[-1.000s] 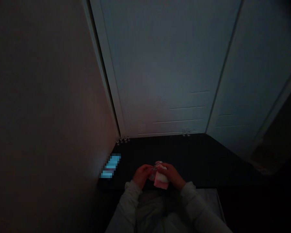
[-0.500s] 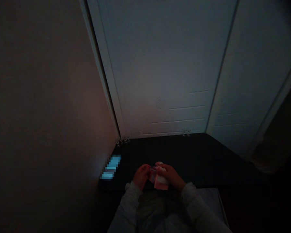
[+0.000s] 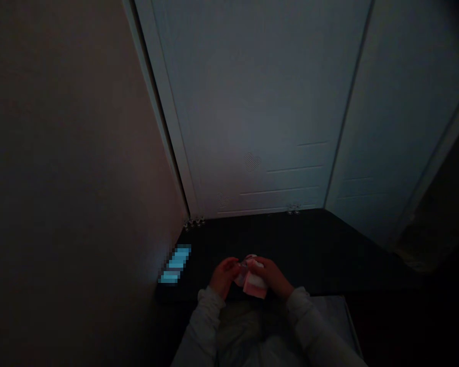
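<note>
Both hands meet over the near edge of a dark table. My right hand is wrapped round a small pink and white box-shaped thing, whose exact kind the dim light hides. Close beside it, my left hand has its fingers bent and pinched at a clear, crinkled piece of plastic, which touches the box-shaped thing. A pale rounded bit shows above the right fingers, too small to name.
A lit, blurred-out screen lies at the table's left end by the wall. Small shiny objects stand in the back left corner, with more at the back edge. White panels rise behind. A pale flat surface is at lower right.
The left fingers have shifted slightly, and the pink and white thing is turned a little. Both hands stay in nearly the same place.
</note>
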Tool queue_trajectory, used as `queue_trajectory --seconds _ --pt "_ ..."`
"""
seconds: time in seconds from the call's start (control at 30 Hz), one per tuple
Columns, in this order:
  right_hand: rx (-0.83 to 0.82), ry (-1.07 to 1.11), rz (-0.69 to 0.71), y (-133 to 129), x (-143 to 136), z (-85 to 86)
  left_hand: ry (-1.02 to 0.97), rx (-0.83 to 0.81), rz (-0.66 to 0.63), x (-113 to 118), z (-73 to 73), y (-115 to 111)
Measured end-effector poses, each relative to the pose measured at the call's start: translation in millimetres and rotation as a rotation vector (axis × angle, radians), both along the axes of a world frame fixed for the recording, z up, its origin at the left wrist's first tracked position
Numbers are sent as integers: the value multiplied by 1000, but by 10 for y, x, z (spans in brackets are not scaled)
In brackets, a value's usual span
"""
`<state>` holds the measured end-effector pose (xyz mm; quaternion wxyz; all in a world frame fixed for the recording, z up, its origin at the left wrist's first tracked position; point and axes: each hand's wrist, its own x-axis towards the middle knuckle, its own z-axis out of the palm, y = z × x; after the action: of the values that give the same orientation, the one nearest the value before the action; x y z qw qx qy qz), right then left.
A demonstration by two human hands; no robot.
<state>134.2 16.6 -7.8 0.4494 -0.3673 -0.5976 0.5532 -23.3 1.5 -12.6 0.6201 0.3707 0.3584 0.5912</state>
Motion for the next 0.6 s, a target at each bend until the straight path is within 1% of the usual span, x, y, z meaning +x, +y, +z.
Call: queue_trajectory --seconds 0.23,0.4,0.5,0.6 --pt "-14 16 22 18 3 -30 44 -5 17 -1 -30 16" --pt "-41 47 15 7 -1 -33 11 19 2 -5 -58 30" --pt "-60 59 22 2 -5 -28 28 12 -3 -1 -44 23" --pt "-31 31 -5 5 -2 -22 47 -6 -1 3 -12 4"
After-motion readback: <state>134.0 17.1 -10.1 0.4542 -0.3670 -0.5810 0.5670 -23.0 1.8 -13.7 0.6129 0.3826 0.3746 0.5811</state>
